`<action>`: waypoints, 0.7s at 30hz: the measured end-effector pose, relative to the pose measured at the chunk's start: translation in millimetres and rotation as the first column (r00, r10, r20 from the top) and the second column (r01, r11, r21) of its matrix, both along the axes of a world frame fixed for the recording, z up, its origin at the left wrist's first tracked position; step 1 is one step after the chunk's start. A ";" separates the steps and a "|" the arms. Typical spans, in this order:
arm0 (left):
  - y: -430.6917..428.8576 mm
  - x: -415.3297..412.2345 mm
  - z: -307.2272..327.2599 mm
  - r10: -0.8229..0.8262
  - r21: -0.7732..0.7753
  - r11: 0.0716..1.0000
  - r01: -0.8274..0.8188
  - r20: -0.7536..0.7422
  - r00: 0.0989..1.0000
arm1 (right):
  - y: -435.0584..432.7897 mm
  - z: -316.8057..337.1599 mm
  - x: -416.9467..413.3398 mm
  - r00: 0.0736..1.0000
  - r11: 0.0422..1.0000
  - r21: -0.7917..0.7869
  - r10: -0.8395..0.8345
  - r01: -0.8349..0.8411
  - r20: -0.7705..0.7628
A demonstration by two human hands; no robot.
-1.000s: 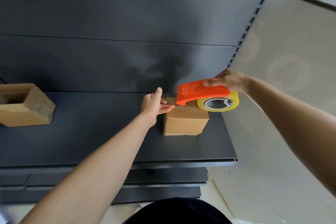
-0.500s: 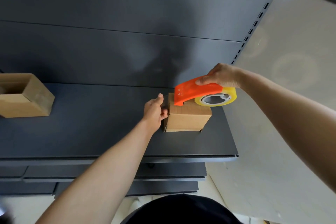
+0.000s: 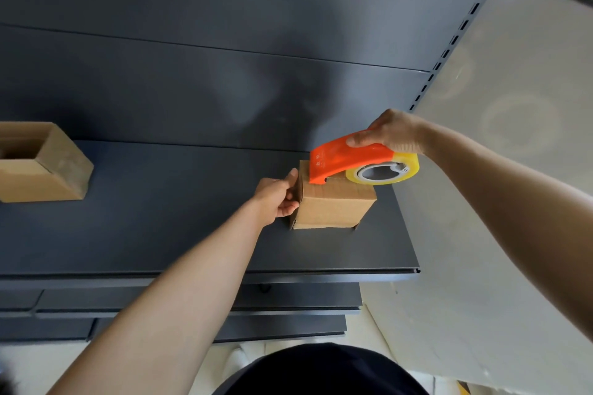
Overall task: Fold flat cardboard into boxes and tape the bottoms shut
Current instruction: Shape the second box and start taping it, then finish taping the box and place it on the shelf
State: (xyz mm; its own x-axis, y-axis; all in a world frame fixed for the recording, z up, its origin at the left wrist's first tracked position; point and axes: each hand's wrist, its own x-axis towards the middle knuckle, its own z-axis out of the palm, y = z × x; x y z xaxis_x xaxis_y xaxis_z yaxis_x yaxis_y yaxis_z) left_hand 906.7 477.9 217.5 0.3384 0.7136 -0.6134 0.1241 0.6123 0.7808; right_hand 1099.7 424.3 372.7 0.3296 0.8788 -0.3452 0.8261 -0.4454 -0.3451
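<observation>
Nearest, a dark garment (image 3: 321, 369) fills the bottom edge, with lower shelves (image 3: 192, 301) behind it. On the shelf (image 3: 160, 234) above, near its right end, stands the box (image 3: 333, 205), closed flaps up and, by my reading, bottom side up for taping. The left hand (image 3: 277, 199) holds its left side, fingers curled against the wall and thumb up along the top corner, probably to brace it against the pull of the tape. The right hand (image 3: 394, 135) grips the orange dispenser (image 3: 346, 160), whose front edge presses on the box top near the left edge, roll (image 3: 385, 171) trailing right. Small white print on the dispenser is too small to read. Further left sits a second box (image 3: 41, 167), open, well apart, before the back panel (image 3: 224, 58)
</observation>
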 end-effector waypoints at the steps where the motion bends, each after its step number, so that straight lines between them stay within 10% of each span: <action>1: 0.5 -0.1 0.4 -0.006 -0.014 1.000 0.006 -0.012 1.000 | -0.3 -0.1 0.0 1.000 1.000 0.008 -0.004 0.004 -0.010; 21: 2.5 -0.8 14.5 -0.030 -0.032 0.999 0.025 -0.167 0.985 | 5.3 -2.4 1.3 0.999 0.999 0.029 -0.025 0.026 -0.047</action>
